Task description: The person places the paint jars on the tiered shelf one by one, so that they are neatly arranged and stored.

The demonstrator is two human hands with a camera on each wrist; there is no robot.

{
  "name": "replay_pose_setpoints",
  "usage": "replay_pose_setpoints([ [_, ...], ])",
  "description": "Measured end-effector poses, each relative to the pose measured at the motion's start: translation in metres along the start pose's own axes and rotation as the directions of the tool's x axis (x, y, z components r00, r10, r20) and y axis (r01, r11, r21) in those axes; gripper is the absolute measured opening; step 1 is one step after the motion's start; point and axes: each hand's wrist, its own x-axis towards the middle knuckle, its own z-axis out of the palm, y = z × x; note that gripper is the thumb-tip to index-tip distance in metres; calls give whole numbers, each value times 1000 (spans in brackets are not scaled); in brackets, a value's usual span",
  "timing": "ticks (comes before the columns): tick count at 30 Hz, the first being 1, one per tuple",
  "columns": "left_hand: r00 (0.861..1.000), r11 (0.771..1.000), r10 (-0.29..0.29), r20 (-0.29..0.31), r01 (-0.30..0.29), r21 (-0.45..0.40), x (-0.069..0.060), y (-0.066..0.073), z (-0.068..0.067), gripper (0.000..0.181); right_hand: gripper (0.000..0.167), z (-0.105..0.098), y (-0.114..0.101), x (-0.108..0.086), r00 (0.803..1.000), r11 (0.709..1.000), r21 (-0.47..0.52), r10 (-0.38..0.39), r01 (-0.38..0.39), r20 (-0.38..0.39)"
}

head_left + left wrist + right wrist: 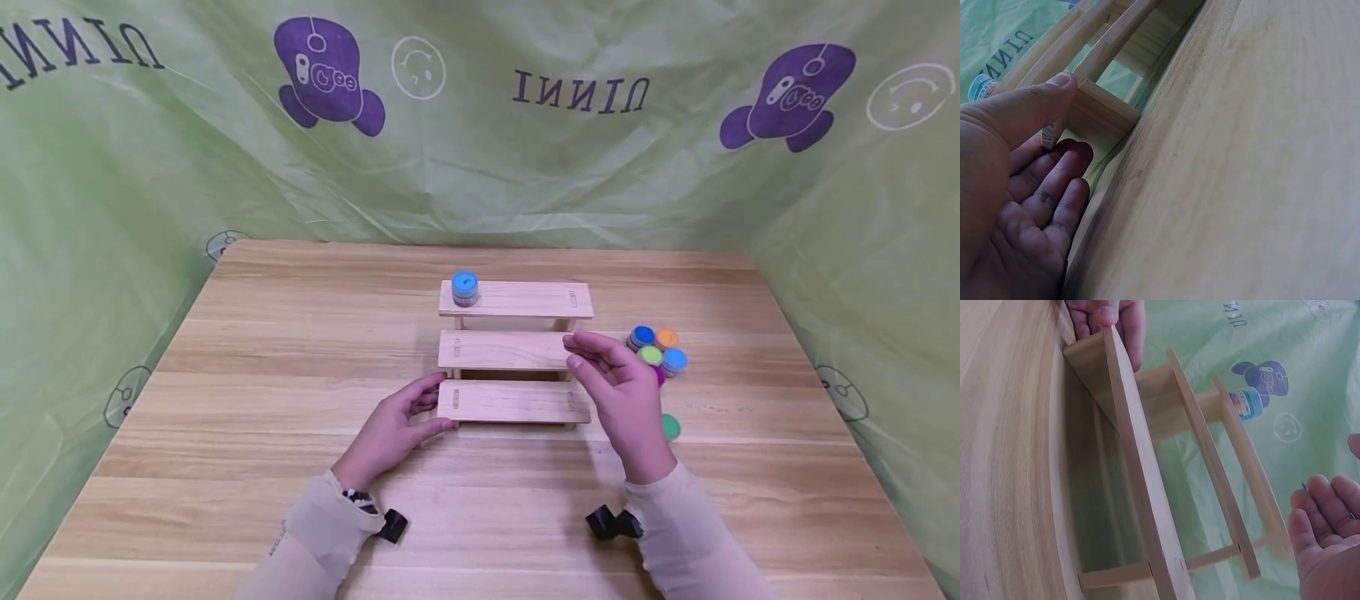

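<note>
The pale three-tiered wooden stand (513,402) (likely light, stiff, best held by its ends) is pinched near left by the left hand (393,427); the right hand (626,396) is empty.

Mid-frame on the table (300,333) stands a three-tier rack (502,350), a jar (465,289) on its back tier (532,298) at left. More jars (674,362) cluster to its right (one sits apart, lower). My left hand (393,433) holds its front-left end; my right hand (626,404) is by its right.

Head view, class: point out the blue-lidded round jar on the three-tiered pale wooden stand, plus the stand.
Blue-lidded round jar (465,287), head view: lid.
Wooden stand (506,350), head view: middle shelf.
</note>
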Motion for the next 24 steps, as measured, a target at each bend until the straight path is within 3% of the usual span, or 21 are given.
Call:
replay_pose_setpoints([
  [14,1000,1000,-4,1,4,-14,0,-2,0,72,30,-11,-1,-9,1000,1000,-19,-6,6,-19],
  [24,1000,1000,12,3,-12,-11,1,-3,1,71,30,-23,0,-16,998,995,-98,19,-25,-62],
])
